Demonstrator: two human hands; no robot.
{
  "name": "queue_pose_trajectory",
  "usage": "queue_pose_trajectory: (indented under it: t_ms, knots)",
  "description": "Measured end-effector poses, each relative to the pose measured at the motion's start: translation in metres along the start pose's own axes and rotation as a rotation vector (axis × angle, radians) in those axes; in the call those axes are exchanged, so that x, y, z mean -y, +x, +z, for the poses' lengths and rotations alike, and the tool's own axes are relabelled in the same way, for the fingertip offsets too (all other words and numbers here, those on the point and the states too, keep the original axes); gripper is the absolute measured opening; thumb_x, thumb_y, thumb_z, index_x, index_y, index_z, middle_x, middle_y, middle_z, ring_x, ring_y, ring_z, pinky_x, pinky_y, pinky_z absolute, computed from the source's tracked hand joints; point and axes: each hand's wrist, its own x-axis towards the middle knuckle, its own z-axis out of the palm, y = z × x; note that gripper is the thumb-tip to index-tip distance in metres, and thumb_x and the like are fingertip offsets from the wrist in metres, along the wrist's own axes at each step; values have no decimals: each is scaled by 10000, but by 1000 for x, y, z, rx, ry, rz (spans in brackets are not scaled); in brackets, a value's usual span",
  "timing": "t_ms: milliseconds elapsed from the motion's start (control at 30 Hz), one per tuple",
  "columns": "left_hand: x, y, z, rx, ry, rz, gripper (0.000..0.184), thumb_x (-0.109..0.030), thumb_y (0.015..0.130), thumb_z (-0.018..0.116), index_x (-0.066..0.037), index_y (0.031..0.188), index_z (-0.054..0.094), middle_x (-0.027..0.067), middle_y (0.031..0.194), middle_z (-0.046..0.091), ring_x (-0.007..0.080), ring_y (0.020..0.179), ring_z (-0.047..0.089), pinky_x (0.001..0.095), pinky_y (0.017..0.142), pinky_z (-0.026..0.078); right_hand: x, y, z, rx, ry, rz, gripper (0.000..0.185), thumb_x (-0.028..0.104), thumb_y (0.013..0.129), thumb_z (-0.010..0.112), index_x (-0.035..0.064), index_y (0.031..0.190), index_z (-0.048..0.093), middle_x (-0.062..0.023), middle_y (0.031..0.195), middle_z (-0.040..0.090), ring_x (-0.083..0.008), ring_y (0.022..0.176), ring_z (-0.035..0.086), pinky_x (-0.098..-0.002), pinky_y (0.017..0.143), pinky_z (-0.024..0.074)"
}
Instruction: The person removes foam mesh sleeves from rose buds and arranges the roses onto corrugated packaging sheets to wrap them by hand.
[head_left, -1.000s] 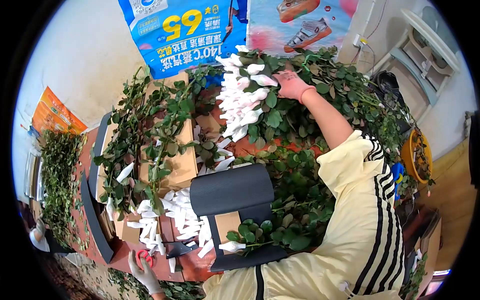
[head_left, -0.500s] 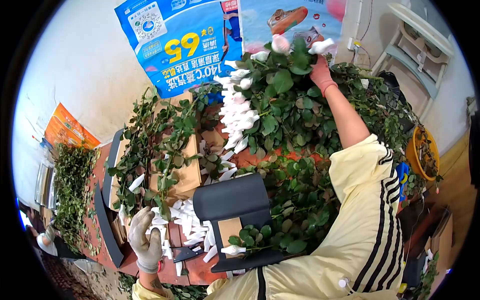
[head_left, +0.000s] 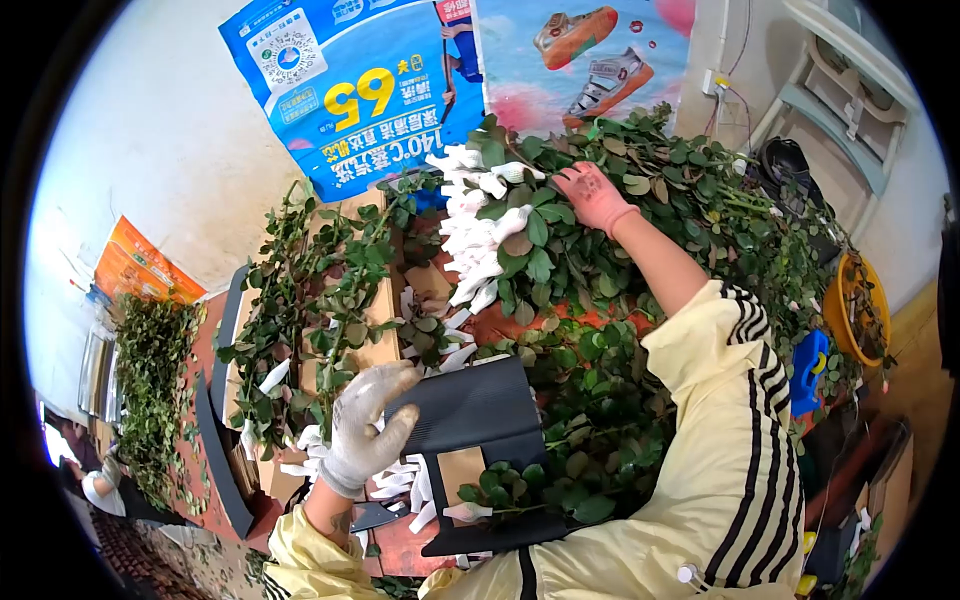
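Note:
My left hand (head_left: pixel 368 425), in a pale grey glove, is raised over the left edge of a black ribbed sheet (head_left: pixel 480 405), its thumb and fingers apart and nothing between them. My right hand (head_left: pixel 592 197), in a pink glove, lies on the leafy stems at the back, beside a pile of white-netted flower buds (head_left: pixel 475 235); its fingertips are partly lost among the leaves. One netted bud (head_left: pixel 467 512) on a leafy stem rests at the lower part of the black sheet, by a cardboard piece (head_left: pixel 461 470). Loose white nets (head_left: pixel 395 482) lie under and around my left hand.
More leafy stems (head_left: pixel 310 300) lie on cardboard at the left. A black-bladed tool (head_left: pixel 375 516) is near the front edge. At the right are a blue tape dispenser (head_left: pixel 808 370) and an orange basket (head_left: pixel 845 325). A co-worker's hand (head_left: pixel 108 470) shows at the far left.
My left hand has risen from the front edge to the black sheet. My right hand lifted netted flowers at the back, then came down and left onto the pile.

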Motion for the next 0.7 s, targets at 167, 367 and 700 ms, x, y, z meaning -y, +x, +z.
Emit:
queue_pose_trajectory:
  t_ms: [167,367,700]
  knots:
    - [-8,32,-8,45,112,63,385,-95,723,650,-15,1096,596,172,1084,602,342,1041,562,401,903,435,-40,1,-17,-493,132,207,358,129,715,603,91,1068,558,-110,1012,599,-283,1006,551,-349,898,421]
    - [-11,61,-16,44,-215,-173,389,-126,811,614,37,1157,541,137,1097,600,217,1054,564,329,907,432,-151,-34,-79,-1004,346,496,256,216,781,620,69,991,634,-114,950,656,-330,876,613,-392,763,486]
    - [-17,158,58,-85,-145,56,271,-77,909,512,52,1145,542,99,979,632,159,830,623,276,746,500,2,-25,-7,-51,-50,-47,435,225,769,545,117,1190,525,-100,1275,482,-284,1180,446,-391,1000,342]
